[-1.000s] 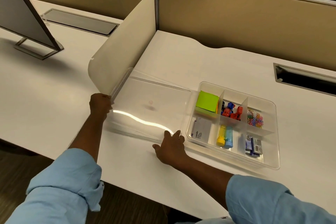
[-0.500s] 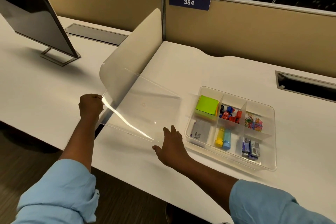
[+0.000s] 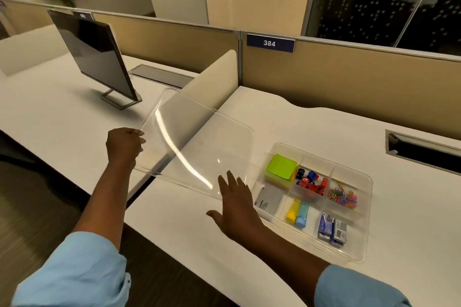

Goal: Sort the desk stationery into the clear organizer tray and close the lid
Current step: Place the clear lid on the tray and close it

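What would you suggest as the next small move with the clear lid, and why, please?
Probably carry the lid rightward over the tray. The left hand grips the lid's left edge, holding it tilted off the desk, the open right hand is at its near corner, and the tray sits filled and uncovered beside it.

Both arms wear the same light blue shirt cloth, soft and creased. The left sleeve, in the lower left corner of the frame, is rolled into a thick, bunched cuff near the elbow. The right sleeve, in the lower right corner, is pushed up likewise, its edge smoother. From each cuff the forearm runs bare to the left hand and the right hand.
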A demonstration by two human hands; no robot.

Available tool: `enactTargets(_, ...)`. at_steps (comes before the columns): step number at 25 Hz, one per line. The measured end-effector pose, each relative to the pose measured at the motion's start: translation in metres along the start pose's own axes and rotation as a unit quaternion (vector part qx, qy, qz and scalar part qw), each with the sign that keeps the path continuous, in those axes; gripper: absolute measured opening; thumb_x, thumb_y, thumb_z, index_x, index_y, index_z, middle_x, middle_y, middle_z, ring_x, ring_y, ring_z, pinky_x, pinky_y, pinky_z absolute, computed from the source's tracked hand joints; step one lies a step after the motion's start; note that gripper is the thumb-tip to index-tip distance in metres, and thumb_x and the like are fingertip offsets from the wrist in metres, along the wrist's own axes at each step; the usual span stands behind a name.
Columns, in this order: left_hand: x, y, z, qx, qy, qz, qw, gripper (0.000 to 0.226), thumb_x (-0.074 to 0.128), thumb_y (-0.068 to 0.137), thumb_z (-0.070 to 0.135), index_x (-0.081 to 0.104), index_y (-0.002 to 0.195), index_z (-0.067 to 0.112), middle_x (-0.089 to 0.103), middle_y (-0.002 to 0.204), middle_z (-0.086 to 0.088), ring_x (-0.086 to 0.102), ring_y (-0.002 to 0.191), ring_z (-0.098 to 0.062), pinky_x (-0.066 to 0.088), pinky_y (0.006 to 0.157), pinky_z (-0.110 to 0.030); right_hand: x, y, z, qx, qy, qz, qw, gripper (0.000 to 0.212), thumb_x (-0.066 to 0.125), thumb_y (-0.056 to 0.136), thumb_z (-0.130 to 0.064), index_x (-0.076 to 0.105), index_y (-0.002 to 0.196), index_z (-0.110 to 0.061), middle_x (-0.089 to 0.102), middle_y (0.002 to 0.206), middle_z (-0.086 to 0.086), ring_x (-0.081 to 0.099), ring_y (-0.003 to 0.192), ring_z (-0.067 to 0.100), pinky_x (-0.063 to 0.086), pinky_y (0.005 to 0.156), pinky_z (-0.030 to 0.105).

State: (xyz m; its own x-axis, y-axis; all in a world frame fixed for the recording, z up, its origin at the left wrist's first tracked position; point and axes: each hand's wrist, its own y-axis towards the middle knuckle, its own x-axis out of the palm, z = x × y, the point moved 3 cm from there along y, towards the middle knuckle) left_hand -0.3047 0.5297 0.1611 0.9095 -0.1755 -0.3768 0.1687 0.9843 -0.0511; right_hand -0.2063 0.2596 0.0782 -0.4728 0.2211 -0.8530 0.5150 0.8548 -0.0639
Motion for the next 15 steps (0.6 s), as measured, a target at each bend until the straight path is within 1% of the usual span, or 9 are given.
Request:
enactTargets(2, 0.003, -0.018, 0.014, 0.006, -0.017, 0.012, 1.000, 0.025, 0.046, 0.081, -0.001, 0.062, 0.068, 0.013, 0.058, 0.064, -0.006, 0.049, 0.040, -0.014, 0.034, 0.039, -0.018, -0.016, -0.004, 0.005, -0.018, -0.040, 0.043, 0.998, 0.085, 0.054, 0.090, -0.047, 0.001, 0.152, -0.020, -0.011, 0.160, 0.008, -0.007, 0.146, 0.036, 0.000, 0.118, 0.052)
enactTargets(4, 0.011, -0.039, 0.025, 0.001, -0.051, 0.018, 0.999, 0.022, 0.046, 0.083, 0.000, 0.063, 0.075, 0.010, 0.057, 0.063, -0.005, 0.045, 0.029, -0.004, 0.031, 0.032, -0.010, -0.036, -0.007, 0.018, -0.018, -0.078, 0.091, 0.993, 0.082, 0.050, 0.092, -0.046, -0.001, 0.151, -0.022, -0.015, 0.159, 0.007, -0.011, 0.147, 0.034, -0.002, 0.115, 0.056)
enactTargets(6, 0.024, -0.061, 0.030, -0.020, -0.082, 0.011, 0.996, 0.020, 0.046, 0.086, 0.001, 0.064, 0.080, 0.007, 0.056, 0.062, -0.007, 0.042, 0.025, -0.002, 0.028, 0.031, -0.007, -0.055, -0.012, 0.038, -0.007, -0.110, 0.127, 0.986, 0.077, 0.048, 0.095, -0.040, -0.001, 0.151, -0.023, -0.017, 0.159, 0.007, -0.013, 0.147, 0.032, -0.005, 0.114, 0.058)
enactTargets(9, 0.054, -0.094, 0.032, -0.061, -0.098, -0.017, 0.993, 0.025, 0.046, 0.090, 0.003, 0.062, 0.072, 0.011, 0.057, 0.065, -0.007, 0.044, 0.028, -0.005, 0.031, 0.032, -0.009, -0.079, -0.022, 0.065, 0.012, -0.141, 0.158, 0.977, 0.070, 0.044, 0.099, -0.031, -0.004, 0.150, -0.028, -0.013, 0.160, 0.006, -0.011, 0.147, 0.032, -0.011, 0.111, 0.061)
enactTargets(10, 0.066, -0.107, 0.033, -0.068, -0.110, -0.028, 0.991, 0.024, 0.045, 0.090, 0.003, 0.063, 0.075, 0.009, 0.056, 0.065, -0.007, 0.044, 0.027, -0.004, 0.031, 0.032, -0.008, -0.085, -0.028, 0.074, 0.015, -0.154, 0.167, 0.974, 0.071, 0.044, 0.099, -0.027, -0.006, 0.149, -0.030, -0.010, 0.160, 0.006, -0.010, 0.147, 0.034, -0.013, 0.110, 0.062)
enactTargets(12, 0.087, -0.126, 0.035, -0.070, -0.132, -0.053, 0.987, 0.019, 0.045, 0.091, 0.002, 0.063, 0.089, 0.006, 0.057, 0.065, -0.006, 0.047, 0.029, -0.004, 0.032, 0.031, -0.009, -0.097, -0.041, 0.089, 0.019, -0.179, 0.190, 0.965, 0.079, 0.047, 0.096, -0.015, -0.009, 0.148, -0.035, -0.006, 0.161, 0.005, -0.009, 0.146, 0.036, -0.016, 0.108, 0.062)
enactTargets(14, 0.104, -0.141, 0.041, -0.066, -0.144, -0.098, 0.982, 0.016, 0.047, 0.093, 0.005, 0.062, 0.099, 0.005, 0.059, 0.070, -0.006, 0.053, 0.041, -0.012, 0.040, 0.035, -0.012, -0.108, -0.052, 0.106, 0.024, -0.183, 0.210, 0.960, 0.083, 0.045, 0.091, -0.003, -0.005, 0.149, -0.036, -0.002, 0.161, 0.005, -0.006, 0.146, 0.038, -0.012, 0.109, 0.063)
enactTargets(15, 0.111, -0.147, 0.047, -0.062, -0.154, -0.131, 0.977, 0.015, 0.049, 0.094, 0.008, 0.062, 0.099, 0.004, 0.061, 0.074, -0.006, 0.056, 0.045, -0.013, 0.045, 0.038, -0.013, -0.115, -0.057, 0.113, 0.029, -0.180, 0.218, 0.959, 0.083, 0.043, 0.090, 0.000, -0.002, 0.149, -0.035, 0.000, 0.161, 0.004, -0.004, 0.146, 0.039, -0.008, 0.110, 0.064)
